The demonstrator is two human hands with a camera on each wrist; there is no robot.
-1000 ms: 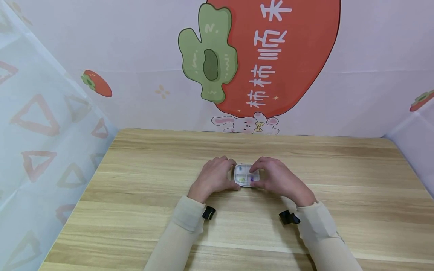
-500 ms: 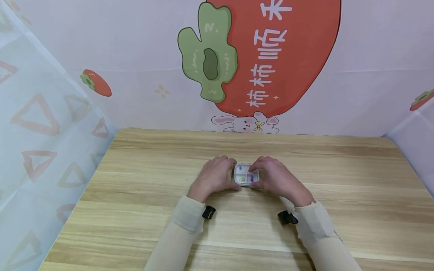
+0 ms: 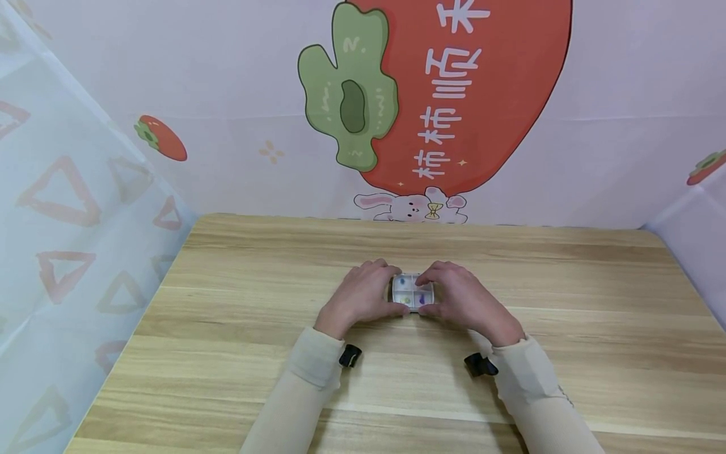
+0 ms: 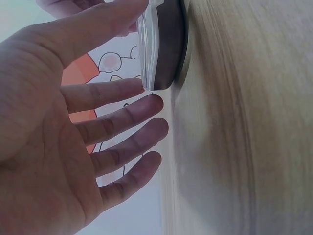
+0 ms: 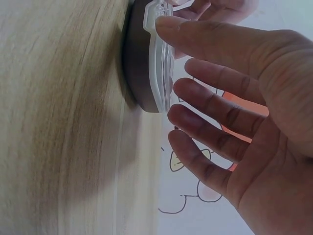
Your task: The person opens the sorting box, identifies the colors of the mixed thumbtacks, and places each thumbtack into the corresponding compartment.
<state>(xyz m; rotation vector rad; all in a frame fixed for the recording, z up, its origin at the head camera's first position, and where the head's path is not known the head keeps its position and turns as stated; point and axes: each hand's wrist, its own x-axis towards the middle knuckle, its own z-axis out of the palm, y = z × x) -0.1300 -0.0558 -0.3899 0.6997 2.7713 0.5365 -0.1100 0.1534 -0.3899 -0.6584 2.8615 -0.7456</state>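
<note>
A small pill box (image 3: 405, 294) with a clear lid and a divided inside lies on the table; blurry bits of blue, yellow and purple show through it. From the side its base (image 4: 168, 44) is dark, with a pale rim. My left hand (image 3: 363, 293) holds the box's left side, thumb at the front edge and index finger at the back. My right hand (image 3: 462, 299) holds the right side, its thumb (image 5: 171, 24) on the lid's front rim. The right index finger reaches over the lid. Both hands' other fingers spread behind, off the box.
The box sits mid-table on a light wood tabletop (image 3: 227, 353). A printed cloth (image 3: 238, 75) with a big red fruit and a rabbit hangs right behind the table. Another patterned cloth (image 3: 74, 239) closes off the left side. Black wrist pieces (image 3: 481, 364) hang under both cuffs.
My left thumb and fingertips have slid slightly to the right, further over the box's front and back edges. The right hand and the box stay nearly in place.
</note>
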